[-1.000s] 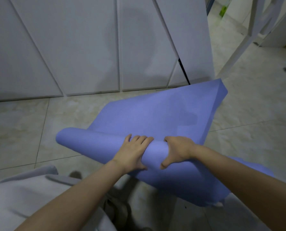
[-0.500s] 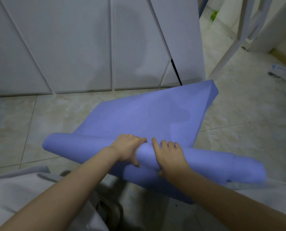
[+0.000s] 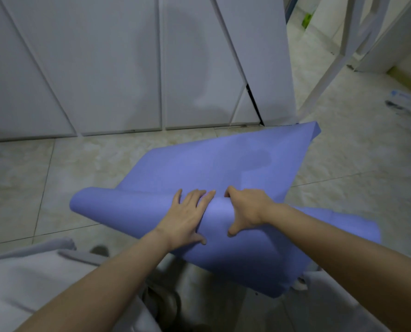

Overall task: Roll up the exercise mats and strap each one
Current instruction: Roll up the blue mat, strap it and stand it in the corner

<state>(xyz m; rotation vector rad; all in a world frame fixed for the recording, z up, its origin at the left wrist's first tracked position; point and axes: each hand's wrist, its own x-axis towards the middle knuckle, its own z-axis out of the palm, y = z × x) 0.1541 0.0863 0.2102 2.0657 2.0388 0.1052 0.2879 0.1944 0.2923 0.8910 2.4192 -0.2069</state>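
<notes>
The blue mat [image 3: 223, 168] lies half rolled on the tiled floor [image 3: 55, 178], roll axis running left-right, loose end toward the white doors [image 3: 118, 68]. My left hand [image 3: 187, 216] presses flat on it; my right hand [image 3: 247, 209] curls round it.

Beyond the fingers [image 3: 199, 197], white cabinet doors [image 3: 118, 68] are standing along the far edge of a beige tiled floor [image 3: 31, 178], which is spreading out to both sides of them. Up and right of the fingers, 1 dark narrow gap [image 3: 253, 104] is showing between 2 doors, and a white slanted frame [image 3: 329, 75] is crossing the view, with a small green object [image 3: 307, 19] showing far behind it. Far right of the fingers, blurred small items [image 3: 401, 104] are lying on the tiles. Below and left, pale grey fabric [image 3: 31, 279] is bunching.
</notes>
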